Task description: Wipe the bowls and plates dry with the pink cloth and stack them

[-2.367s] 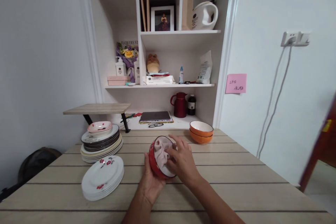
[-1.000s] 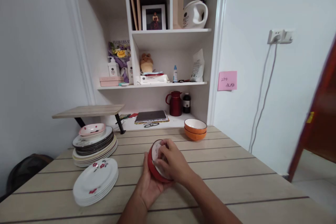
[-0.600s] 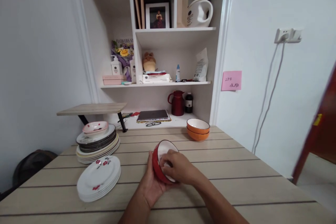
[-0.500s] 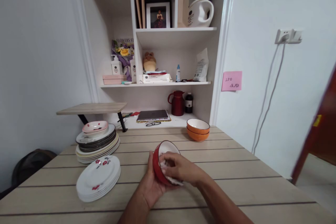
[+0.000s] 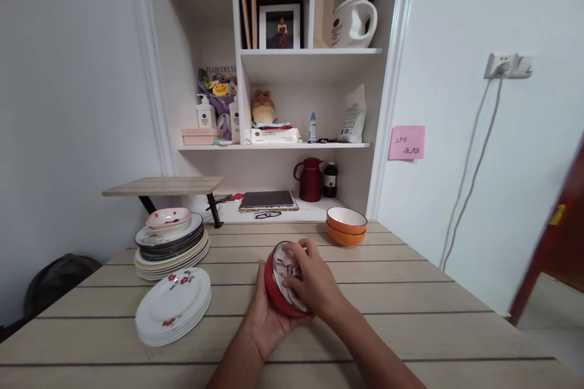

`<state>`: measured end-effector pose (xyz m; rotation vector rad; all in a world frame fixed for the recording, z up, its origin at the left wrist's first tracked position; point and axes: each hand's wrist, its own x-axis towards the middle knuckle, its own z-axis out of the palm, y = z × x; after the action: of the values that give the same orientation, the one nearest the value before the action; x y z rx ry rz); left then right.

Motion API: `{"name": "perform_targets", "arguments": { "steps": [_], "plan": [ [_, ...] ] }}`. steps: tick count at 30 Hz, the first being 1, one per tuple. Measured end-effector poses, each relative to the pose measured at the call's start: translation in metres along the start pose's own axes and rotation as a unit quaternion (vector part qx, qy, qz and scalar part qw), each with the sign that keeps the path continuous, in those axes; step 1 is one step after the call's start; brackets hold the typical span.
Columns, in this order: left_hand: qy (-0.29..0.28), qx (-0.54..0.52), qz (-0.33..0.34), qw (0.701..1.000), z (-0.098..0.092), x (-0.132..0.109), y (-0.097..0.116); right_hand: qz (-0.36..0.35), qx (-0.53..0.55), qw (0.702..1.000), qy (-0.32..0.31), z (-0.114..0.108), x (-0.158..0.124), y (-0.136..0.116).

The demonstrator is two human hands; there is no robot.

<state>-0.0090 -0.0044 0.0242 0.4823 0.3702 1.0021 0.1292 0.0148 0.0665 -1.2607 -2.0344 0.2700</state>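
Red bowl [image 5: 272, 283], white inside, tilted on its side with the opening turned to the right, held just above the near middle of the table [image 5: 410, 316]. Left hand [image 5: 269, 323] cupped under and behind the bowl, fingers closed on its red outer wall. Pale cloth [image 5: 286, 260] bunched inside the bowl. Right hand [image 5: 316, 284] pressed on the cloth, fingers curled over it and into the opening. Stack of white plates [image 5: 173, 307] with red flowers, to the left of the bowl, near the table edge. Taller stack of mixed plates [image 5: 171, 247] behind it, with a small pink dish [image 5: 168, 217] on top. Two orange bowls [image 5: 345, 226], nested, at the far side of the table, to the right of the red bowl and apart from it. Shelf unit [image 5: 310, 51] against the wall beyond, with a red jug [image 5: 311, 180] on its lowest level. Pink note [image 5: 406, 143] stuck on the wall to the right.
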Motion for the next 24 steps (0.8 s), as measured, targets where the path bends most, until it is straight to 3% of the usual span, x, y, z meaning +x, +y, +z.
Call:
{"name": "perform_targets", "arguments": {
  "steps": [5,8,11,14,16,18,21,24],
  "plan": [
    [0.001,-0.011,-0.014,1.0,0.002,-0.001,0.001,0.023,-0.2,0.978,-0.047,-0.013,-0.002,-0.013],
    [0.02,-0.008,-0.016,1.0,0.002,-0.003,0.003,0.079,-0.227,0.965,-0.103,-0.014,-0.003,-0.013],
    [0.034,0.021,-0.034,0.999,0.004,-0.004,0.004,0.078,-0.146,0.975,-0.147,-0.012,-0.005,-0.008],
    [0.038,0.048,-0.056,0.997,0.005,-0.004,0.001,0.047,0.108,0.977,-0.177,-0.007,-0.007,-0.006],
    [0.044,0.054,-0.066,0.995,0.005,-0.003,0.0,0.061,0.29,0.942,-0.155,-0.002,-0.006,-0.008],
    [0.05,0.047,-0.067,0.995,0.006,-0.003,-0.001,0.076,0.368,0.923,-0.082,0.002,-0.003,-0.009],
    [0.048,0.03,-0.061,0.997,0.006,-0.004,0.0,0.047,0.258,0.964,0.052,0.001,0.002,-0.006],
    [0.035,0.013,-0.065,0.997,0.007,-0.005,0.001,0.041,0.02,0.994,0.103,-0.006,0.004,0.001]
  ]
}}
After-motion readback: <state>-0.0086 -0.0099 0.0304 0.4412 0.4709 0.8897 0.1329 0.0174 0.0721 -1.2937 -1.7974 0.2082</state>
